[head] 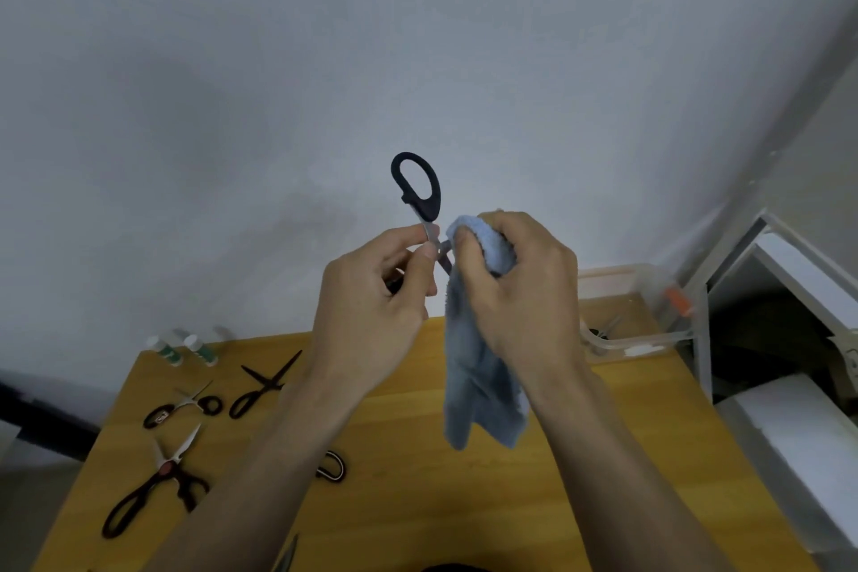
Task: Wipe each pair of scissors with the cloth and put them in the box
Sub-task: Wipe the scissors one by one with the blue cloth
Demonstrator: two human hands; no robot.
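The left hand (371, 293) pinches the black-handled scissors (420, 195) held up above the bench (603, 455); the right hand (524, 283) grips the cloth (483, 386) against the blades. Best to wipe away from the edge (firmly), then reach right to the box (650, 293).

black-handled scissors (416, 186), light blue cloth (483, 362) — yellow-orange table (580, 455), grey-white wall (418, 37)

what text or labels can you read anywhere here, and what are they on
No text can be read in this view.
Small bottles at the table's far left: green and white labels, too blurred to read.
Scissors with round handles: a pale mark on one handle, too small to read.
Held scissors, cloth, clear box: no markings visible.
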